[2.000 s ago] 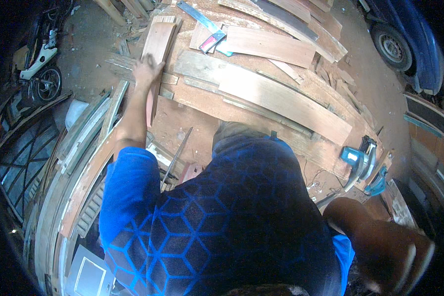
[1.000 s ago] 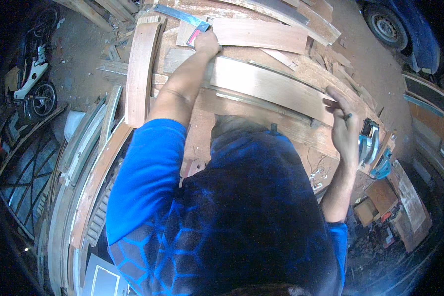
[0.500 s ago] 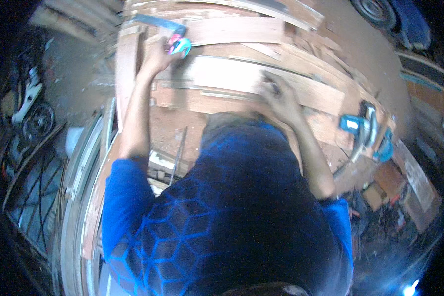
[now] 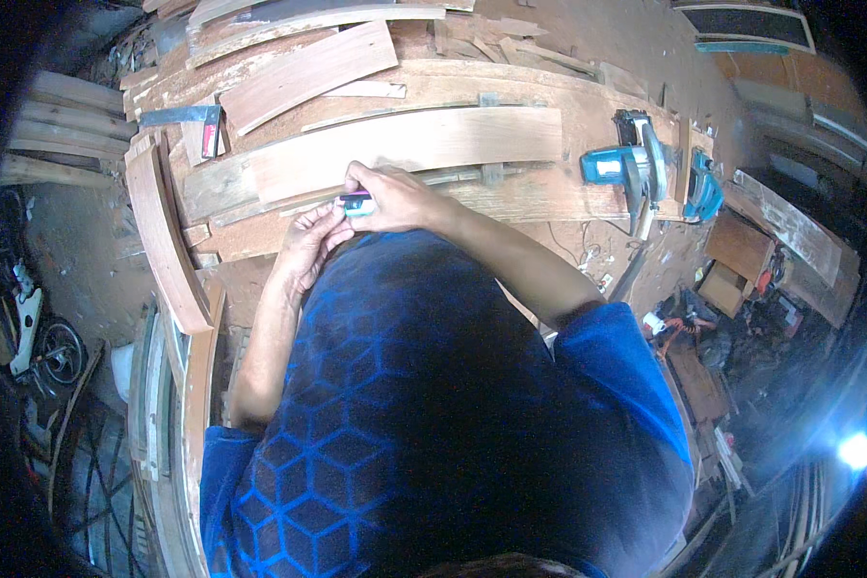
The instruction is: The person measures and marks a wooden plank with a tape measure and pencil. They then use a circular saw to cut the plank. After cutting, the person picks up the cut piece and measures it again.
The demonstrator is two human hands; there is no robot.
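My right hand (image 4: 402, 200) is closed around a small tape measure (image 4: 357, 204), coloured cyan and dark purple, just in front of my body. The fingers of my left hand (image 4: 308, 241) pinch together at its left side; any blade drawn from it is too small to make out. Both hands are over the near edge of a long pale plank (image 4: 405, 149), which lies across the workbench (image 4: 539, 202). Back left, a try square (image 4: 175, 116) with a blue blade and a dark and red handle rests on a short wood piece.
A teal circular saw (image 4: 621, 166) stands at the bench's right end. Another plank (image 4: 310, 75) lies slanted behind the pale one, and a narrow board (image 4: 167, 236) juts toward me at the left. Wood offcuts lie along the far side. A motorbike (image 4: 43, 337) is at the far left.
My left hand has come back from the far left to my body, bringing the tape measure to my right hand. The try square now lies apart from my hands. My view has shifted.
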